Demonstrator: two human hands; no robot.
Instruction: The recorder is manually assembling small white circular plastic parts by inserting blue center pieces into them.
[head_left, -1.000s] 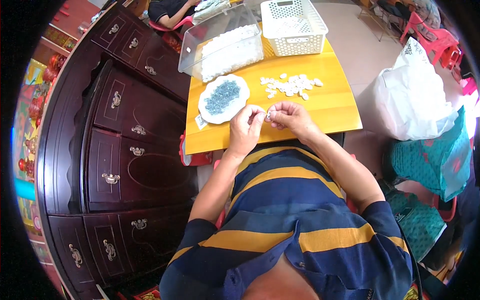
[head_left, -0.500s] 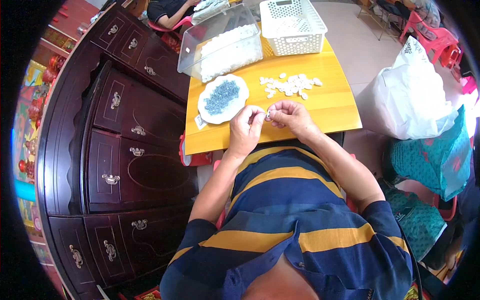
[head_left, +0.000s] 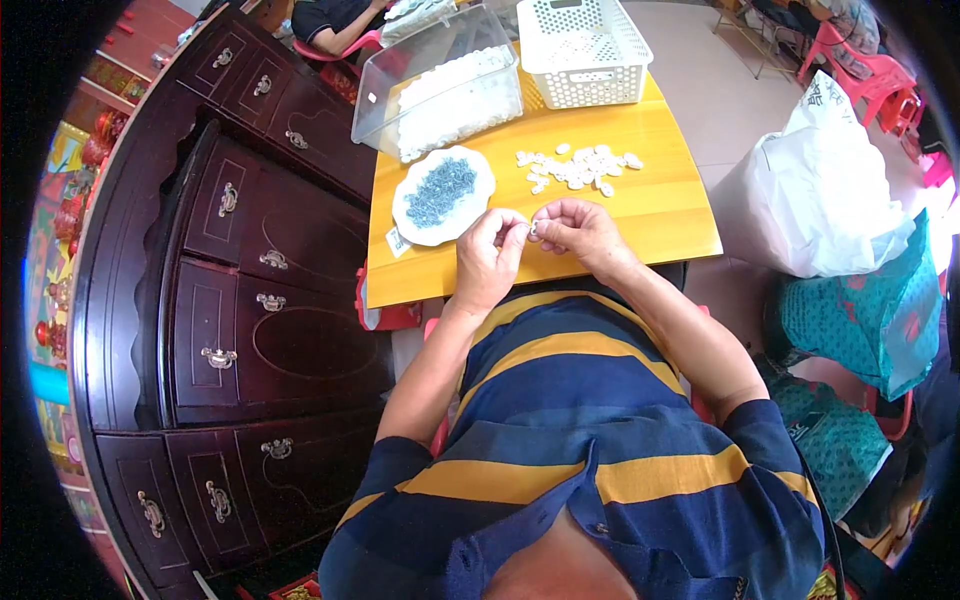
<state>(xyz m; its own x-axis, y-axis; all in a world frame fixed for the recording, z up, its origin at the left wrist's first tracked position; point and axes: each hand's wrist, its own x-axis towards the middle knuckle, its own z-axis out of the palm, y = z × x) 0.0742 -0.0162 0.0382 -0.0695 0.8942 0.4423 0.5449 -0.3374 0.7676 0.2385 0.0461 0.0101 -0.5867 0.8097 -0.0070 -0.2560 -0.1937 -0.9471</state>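
Note:
Just over the table's near edge my two hands meet fingertip to fingertip. My right hand (head_left: 588, 238) pinches a small white piece (head_left: 533, 229) between thumb and forefinger. The fingers of my left hand (head_left: 490, 258) are pinched together against that piece; what they hold is too small to make out. Left of centre, a white scalloped plate (head_left: 459, 232) bears a heap of small grey-blue metal parts (head_left: 440, 193), close to my left hand. Beyond my right hand lie several loose white oval pieces (head_left: 580, 168), spread on the yellow wooden table (head_left: 645, 215).
A clear plastic box (head_left: 375, 112) of white pieces leans at the table's far left, beside a white perforated basket (head_left: 590, 88). A dark wooden cabinet (head_left: 310, 235) borders the left. White (head_left: 815, 200) and teal bags (head_left: 850, 320) stand on the right. Another person's arm (head_left: 345, 35) shows behind.
Both hands hold almost the same pinch at the same spot, with only slight finger movement. The whole view has shifted a little.

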